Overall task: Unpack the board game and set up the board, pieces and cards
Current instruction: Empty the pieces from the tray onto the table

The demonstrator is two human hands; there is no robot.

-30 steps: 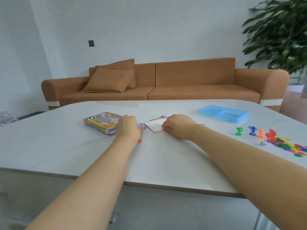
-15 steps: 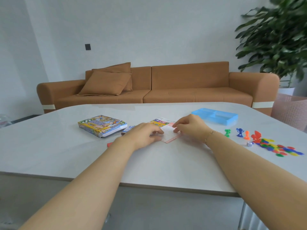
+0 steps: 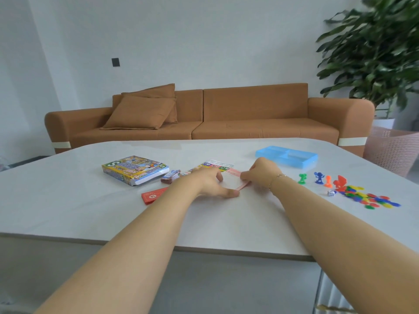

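Head view: both arms reach over the near edge of the white table (image 3: 68,200) toward its middle. Left hand (image 3: 210,184) lies palm down, fingers spread fairly wide, thumb tip touching the near corner of a pale pink folded board (image 3: 235,181). Right hand (image 3: 263,173) has curled fingers pinching the board's right edge, slightly lifting it. Behind the board lies a colourful printed sheet (image 3: 215,165), partly hidden by the left hand.

Left of the hands: game box (image 3: 136,169) lying flat, closer to the far edge; a small card stack (image 3: 170,176) just beside the box; red cards (image 3: 153,196) nearer, partly under the left forearm.

Right side: blue plastic tray (image 3: 286,156) toward the far right corner. In a row nearer: green pawn (image 3: 302,178), blue pawn (image 3: 319,177), orange pawn (image 3: 327,181), red pawn (image 3: 339,182), all upright. White die (image 3: 331,193) just beside a pile of mixed coloured chips (image 3: 367,198) near the right edge.

Beyond the table: brown sofa (image 3: 249,114) with cushions (image 3: 145,109), plant (image 3: 374,53) at right.
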